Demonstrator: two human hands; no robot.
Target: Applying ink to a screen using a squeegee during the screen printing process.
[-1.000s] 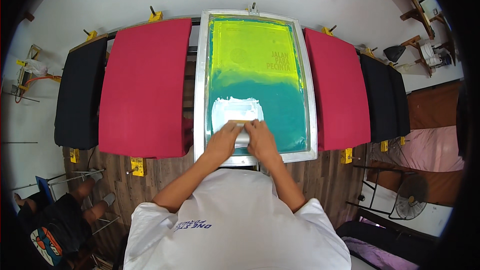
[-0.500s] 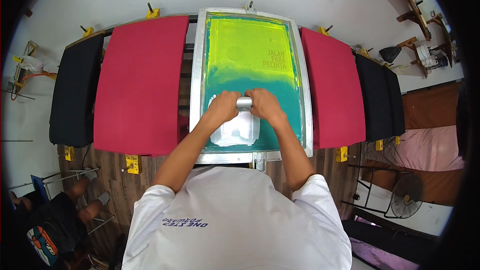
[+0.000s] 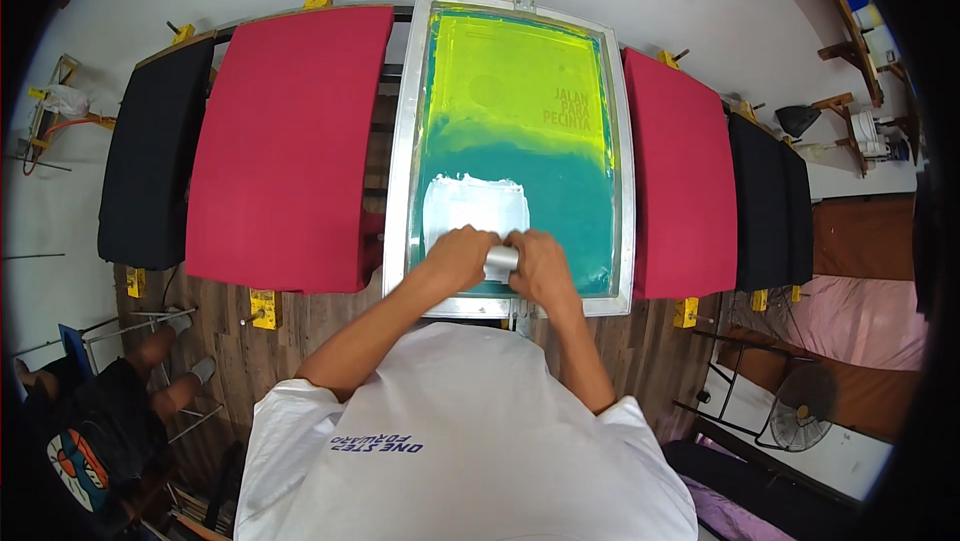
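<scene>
Straight ahead of me a printing screen in a silver metal frame (image 3: 620,171) has a yellow-green upper part and a teal lower part, with a printed design faintly visible. My left hand (image 3: 460,256) and my right hand (image 3: 535,266) are closed on a silver-handled squeegee (image 3: 500,259), held near the screen's lower edge. A patch of white ink (image 3: 475,201) lies on the screen just beyond the squeegee, at lower left of the mesh.
Red fabric boards (image 3: 280,151) (image 3: 682,171) flank the screen, with black ones (image 3: 145,166) (image 3: 758,211) farther out, on yellow clamps (image 3: 265,308). A person (image 3: 110,411) sits at lower left. A standing fan (image 3: 800,406) is at lower right. Wooden shelves (image 3: 850,21) line the right wall.
The squeegee and both hands went up the screen, then came back down toward me since half a second ago. The white patch beyond the squeegee shows again.
</scene>
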